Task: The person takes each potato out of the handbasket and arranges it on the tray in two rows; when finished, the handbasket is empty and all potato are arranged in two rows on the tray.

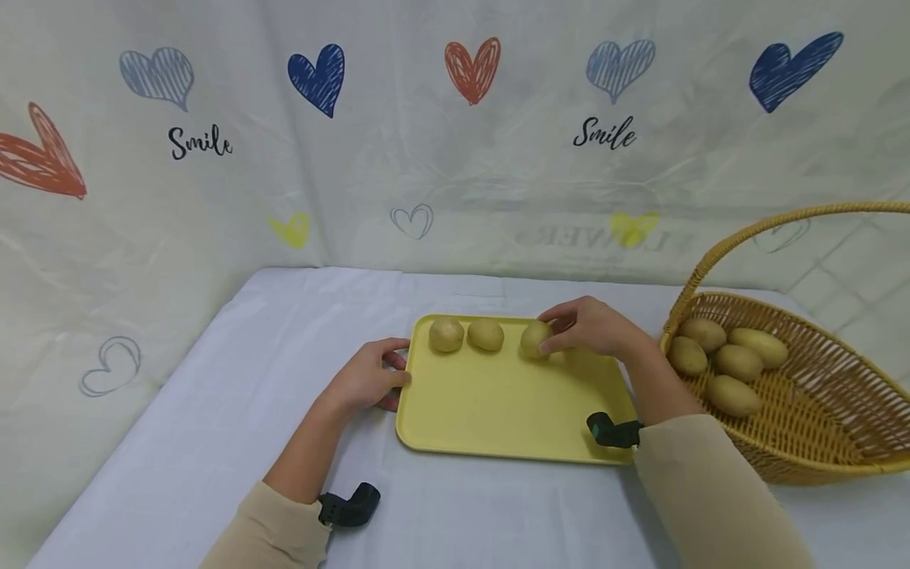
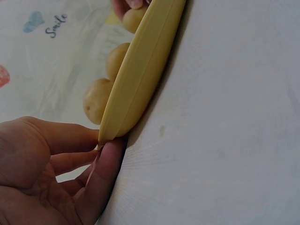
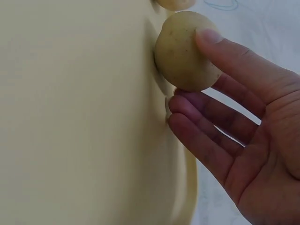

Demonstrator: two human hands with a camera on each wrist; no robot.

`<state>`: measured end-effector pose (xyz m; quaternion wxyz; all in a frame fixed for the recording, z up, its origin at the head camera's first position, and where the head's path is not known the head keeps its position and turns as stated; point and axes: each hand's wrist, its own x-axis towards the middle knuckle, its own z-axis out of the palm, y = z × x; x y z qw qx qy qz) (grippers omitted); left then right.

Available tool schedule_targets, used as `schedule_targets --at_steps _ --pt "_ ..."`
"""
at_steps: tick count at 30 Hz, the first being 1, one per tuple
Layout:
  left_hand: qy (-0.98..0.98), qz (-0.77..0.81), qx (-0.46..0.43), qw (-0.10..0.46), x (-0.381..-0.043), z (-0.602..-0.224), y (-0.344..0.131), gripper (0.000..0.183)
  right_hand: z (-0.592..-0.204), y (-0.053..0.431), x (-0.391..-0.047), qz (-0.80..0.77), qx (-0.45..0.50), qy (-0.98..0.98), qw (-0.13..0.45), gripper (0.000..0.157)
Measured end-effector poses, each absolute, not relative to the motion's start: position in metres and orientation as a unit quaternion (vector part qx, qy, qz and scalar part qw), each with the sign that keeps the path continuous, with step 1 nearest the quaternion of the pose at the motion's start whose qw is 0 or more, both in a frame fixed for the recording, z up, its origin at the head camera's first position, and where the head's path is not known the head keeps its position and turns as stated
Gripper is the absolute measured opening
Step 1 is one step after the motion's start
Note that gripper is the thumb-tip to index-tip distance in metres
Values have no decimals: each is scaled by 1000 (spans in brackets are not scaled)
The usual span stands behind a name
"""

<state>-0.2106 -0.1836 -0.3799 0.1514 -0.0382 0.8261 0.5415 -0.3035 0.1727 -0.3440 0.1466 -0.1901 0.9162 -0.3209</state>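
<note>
My right hand holds a potato between thumb and fingers at the back of the yellow tray. In the right wrist view the thumb lies across this potato, low against the tray's surface. Two more potatoes sit to its left along the back rim, one in the corner and one beside it. At the tray's left edge, my left hand pinches the rim. Its thumb and fingers come at the tray's edge from both sides in the left wrist view.
A wicker basket with a tall arched handle stands right of the tray, close by my right forearm. Several potatoes lie in its left part. White cloth covers the table, and a printed curtain hangs behind it.
</note>
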Motion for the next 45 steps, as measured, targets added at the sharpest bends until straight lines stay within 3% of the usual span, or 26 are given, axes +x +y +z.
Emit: schedule_targets --at_steps 30,45 --pt "827 539 -43 155 -211 -379 -184 63 -344 163 -298 -338 -204 897 200 69" --pt "824 542 -49 154 -214 -381 -183 63 -335 168 -289 -358 -206 896 163 60"
